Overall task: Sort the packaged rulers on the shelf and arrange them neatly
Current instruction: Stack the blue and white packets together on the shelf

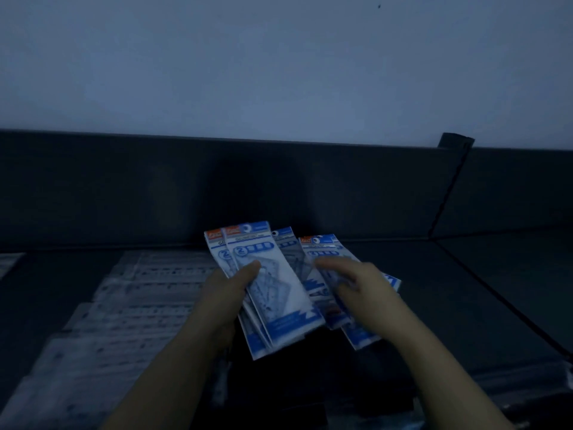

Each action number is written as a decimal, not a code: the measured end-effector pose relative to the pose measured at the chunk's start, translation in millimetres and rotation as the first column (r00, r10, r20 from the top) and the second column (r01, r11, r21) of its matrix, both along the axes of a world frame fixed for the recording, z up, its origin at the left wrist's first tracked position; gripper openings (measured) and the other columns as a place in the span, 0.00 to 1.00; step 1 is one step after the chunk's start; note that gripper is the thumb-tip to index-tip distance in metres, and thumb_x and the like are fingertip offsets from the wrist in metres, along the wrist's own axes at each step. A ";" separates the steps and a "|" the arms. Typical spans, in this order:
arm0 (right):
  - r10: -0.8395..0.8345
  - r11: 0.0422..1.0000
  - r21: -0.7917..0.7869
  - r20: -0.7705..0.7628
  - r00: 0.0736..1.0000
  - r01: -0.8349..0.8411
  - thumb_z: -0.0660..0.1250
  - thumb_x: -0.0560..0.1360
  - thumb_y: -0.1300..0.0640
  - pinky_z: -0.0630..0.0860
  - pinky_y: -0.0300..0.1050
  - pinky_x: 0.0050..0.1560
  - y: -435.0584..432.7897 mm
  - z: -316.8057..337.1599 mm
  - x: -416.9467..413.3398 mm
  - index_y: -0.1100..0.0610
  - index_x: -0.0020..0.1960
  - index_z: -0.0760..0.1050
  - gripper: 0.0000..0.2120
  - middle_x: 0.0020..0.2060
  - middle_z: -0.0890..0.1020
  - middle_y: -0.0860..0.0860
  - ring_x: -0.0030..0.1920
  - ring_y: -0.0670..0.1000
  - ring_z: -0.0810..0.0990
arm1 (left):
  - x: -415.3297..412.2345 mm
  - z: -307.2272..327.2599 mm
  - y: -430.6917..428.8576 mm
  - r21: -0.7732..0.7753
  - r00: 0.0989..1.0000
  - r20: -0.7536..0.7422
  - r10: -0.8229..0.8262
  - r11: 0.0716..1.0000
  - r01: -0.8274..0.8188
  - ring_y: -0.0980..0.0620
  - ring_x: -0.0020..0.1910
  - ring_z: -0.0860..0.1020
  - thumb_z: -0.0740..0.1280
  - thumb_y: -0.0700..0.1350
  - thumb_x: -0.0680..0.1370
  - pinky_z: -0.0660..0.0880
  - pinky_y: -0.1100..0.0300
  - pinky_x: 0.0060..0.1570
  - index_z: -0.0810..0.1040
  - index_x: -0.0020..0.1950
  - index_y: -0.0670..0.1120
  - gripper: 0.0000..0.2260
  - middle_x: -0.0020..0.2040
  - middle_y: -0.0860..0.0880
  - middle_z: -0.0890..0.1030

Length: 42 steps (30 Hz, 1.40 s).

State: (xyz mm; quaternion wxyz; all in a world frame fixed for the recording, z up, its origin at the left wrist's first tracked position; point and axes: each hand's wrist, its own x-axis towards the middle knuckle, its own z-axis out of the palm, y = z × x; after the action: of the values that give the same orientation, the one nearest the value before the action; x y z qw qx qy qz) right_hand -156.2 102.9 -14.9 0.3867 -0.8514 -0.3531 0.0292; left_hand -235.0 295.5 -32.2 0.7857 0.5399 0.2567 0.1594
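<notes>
My left hand [231,290] grips a fanned bundle of packaged rulers [273,287], blue-and-white packs with an orange corner, thumb across the front pack. More of the same packs [322,246] lie to the right on the dark shelf [465,290]. My right hand [356,283] is blurred, its fingers spread over the top of those right-hand packs; whether it holds one I cannot tell. The lower ends of the right-hand packs stick out below my right wrist.
Rows of pale flat rulers [133,305] cover the shelf's left part. A dark back panel [217,187] runs behind, with a divider line [446,193] at the right. Dim light throughout.
</notes>
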 end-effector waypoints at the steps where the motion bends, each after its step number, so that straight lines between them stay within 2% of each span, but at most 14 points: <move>1: -0.119 0.990 -0.071 0.036 0.992 0.121 0.63 0.77 0.61 0.74 0.36 0.52 -3.1 -0.9 6.9 0.59 0.58 0.78 0.11 0.58 0.80 0.52 0.58 0.48 0.77 | -0.7 -0.7 2.0 -0.002 1.000 0.002 0.018 1.000 -0.018 0.43 0.43 0.82 0.67 0.41 0.78 0.78 0.51 0.44 0.80 0.51 0.42 0.04 0.47 0.41 0.84; 4: -0.306 0.892 -0.338 0.043 0.951 0.302 0.71 0.70 0.44 0.73 0.47 0.56 -4.2 -12.1 16.8 0.58 0.60 0.74 0.25 0.61 0.76 0.54 0.61 0.56 0.73 | -2.6 -2.0 6.6 -0.019 0.999 -0.011 0.035 0.999 -0.036 0.44 0.42 0.82 0.67 0.41 0.78 0.77 0.54 0.40 0.79 0.51 0.42 0.05 0.46 0.41 0.83; 7: -0.368 0.895 -0.297 -0.069 0.927 0.333 0.74 0.66 0.43 0.71 0.50 0.62 -0.6 -16.0 20.1 0.53 0.69 0.67 0.36 0.66 0.71 0.54 0.66 0.56 0.67 | -3.2 -4.3 6.7 -0.026 0.999 -0.021 0.035 0.999 -0.036 0.43 0.44 0.82 0.68 0.41 0.77 0.77 0.53 0.43 0.80 0.49 0.42 0.03 0.47 0.40 0.83; 10: -0.415 0.863 -0.361 -0.106 0.904 0.353 0.75 0.66 0.43 0.66 0.49 0.63 0.2 -14.6 24.2 0.49 0.74 0.60 0.42 0.68 0.65 0.54 0.69 0.57 0.62 | -2.5 -6.0 3.9 -0.030 0.999 -0.030 0.018 0.999 -0.019 0.42 0.44 0.82 0.68 0.42 0.77 0.78 0.52 0.43 0.79 0.49 0.43 0.04 0.48 0.40 0.83; 13: -0.415 0.882 -0.315 -0.169 0.894 0.350 0.77 0.64 0.46 0.70 0.48 0.60 -0.4 -14.9 26.2 0.49 0.73 0.60 0.43 0.66 0.66 0.54 0.65 0.56 0.66 | -2.9 -6.1 0.9 -0.037 1.000 -0.031 -0.001 0.999 0.000 0.40 0.46 0.82 0.69 0.43 0.77 0.78 0.45 0.51 0.79 0.50 0.44 0.04 0.49 0.39 0.84; 17: -0.373 0.920 0.008 -0.291 0.881 0.392 0.72 0.71 0.64 0.75 0.36 0.37 -6.7 -7.7 29.0 0.56 0.65 0.67 0.26 0.56 0.78 0.53 0.46 0.47 0.78 | -3.8 -5.3 -1.0 -0.029 1.000 -0.014 -0.019 0.999 0.018 0.42 0.46 0.83 0.68 0.43 0.77 0.78 0.50 0.46 0.80 0.54 0.43 0.07 0.49 0.40 0.84; 20: -0.320 0.852 0.248 -0.452 0.833 0.462 0.70 0.73 0.65 0.81 0.49 0.42 -15.7 2.6 32.1 0.57 0.63 0.71 0.20 0.49 0.82 0.55 0.44 0.53 0.83 | -5.6 -2.7 -2.1 -0.026 0.999 0.010 -0.047 0.999 0.047 0.43 0.43 0.83 0.66 0.43 0.78 0.79 0.52 0.42 0.79 0.54 0.43 0.07 0.47 0.42 0.85; 22: -0.172 0.826 0.359 -0.574 0.801 0.435 0.70 0.73 0.67 0.82 0.54 0.42 -20.4 12.4 30.3 0.60 0.58 0.76 0.14 0.46 0.84 0.57 0.41 0.55 0.84 | -6.6 -1.2 -2.1 -0.022 0.998 0.022 -0.054 0.998 0.055 0.44 0.42 0.84 0.66 0.44 0.78 0.79 0.53 0.40 0.80 0.54 0.43 0.08 0.46 0.42 0.85; 26: -0.009 0.926 0.290 -0.626 0.780 0.244 0.71 0.70 0.68 0.82 0.53 0.45 -19.3 20.3 25.8 0.64 0.53 0.78 0.12 0.45 0.85 0.61 0.42 0.58 0.84 | -6.8 7.0 -5.2 -0.040 0.994 0.064 -0.090 0.995 0.092 0.45 0.40 0.85 0.68 0.47 0.77 0.80 0.57 0.32 0.81 0.52 0.42 0.10 0.47 0.40 0.85; 30: -0.012 0.933 0.269 -0.637 0.771 0.237 0.73 0.69 0.66 0.81 0.56 0.47 -12.4 22.1 23.4 0.64 0.51 0.79 0.11 0.44 0.85 0.61 0.42 0.59 0.84 | -4.8 12.6 -6.6 -0.054 0.984 0.156 -0.091 0.993 0.100 0.43 0.47 0.84 0.70 0.45 0.74 0.81 0.49 0.46 0.80 0.58 0.44 0.13 0.49 0.42 0.85; 33: -0.044 0.927 0.276 -0.594 0.803 0.254 0.74 0.69 0.62 0.82 0.57 0.43 3.0 19.5 13.2 0.61 0.49 0.79 0.10 0.41 0.86 0.58 0.39 0.58 0.85 | -2.7 11.6 -13.4 -0.010 0.977 0.193 -0.092 0.995 0.096 0.44 0.45 0.84 0.70 0.42 0.72 0.82 0.51 0.41 0.79 0.56 0.45 0.13 0.48 0.44 0.85; 36: -0.111 0.969 0.151 -0.433 0.895 0.193 0.73 0.71 0.53 0.81 0.46 0.37 22.0 15.0 0.5 0.57 0.46 0.80 0.08 0.38 0.85 0.51 0.38 0.51 0.85 | 0.9 6.4 -21.8 0.029 0.983 0.177 -0.057 0.998 0.053 0.45 0.41 0.85 0.71 0.38 0.72 0.81 0.56 0.34 0.79 0.53 0.42 0.11 0.45 0.43 0.85; 39: -0.232 0.972 0.013 -0.160 0.960 0.237 0.67 0.76 0.49 0.78 0.47 0.42 21.9 9.4 11.9 0.58 0.45 0.80 0.11 0.40 0.83 0.51 0.42 0.51 0.82 | 4.0 -1.8 -11.6 0.036 0.993 0.098 0.073 0.996 -0.077 0.43 0.40 0.83 0.70 0.38 0.75 0.80 0.51 0.40 0.79 0.49 0.45 0.05 0.44 0.42 0.85; 42: -0.373 0.910 -0.183 0.024 0.927 0.371 0.65 0.74 0.46 0.70 0.44 0.39 9.7 -2.7 38.7 0.54 0.38 0.72 0.13 0.41 0.76 0.53 0.47 0.54 0.76 | 1.4 -2.3 7.3 0.016 0.988 0.026 0.152 0.988 -0.152 0.43 0.40 0.82 0.69 0.39 0.76 0.78 0.50 0.42 0.78 0.49 0.46 0.04 0.42 0.44 0.83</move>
State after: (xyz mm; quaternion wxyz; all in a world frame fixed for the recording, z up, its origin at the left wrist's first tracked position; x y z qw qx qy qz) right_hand -117.5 112.6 -17.6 0.3066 -0.9350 -0.1781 -0.0077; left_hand -233.6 302.8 -34.4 0.7694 0.5239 0.2857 0.2278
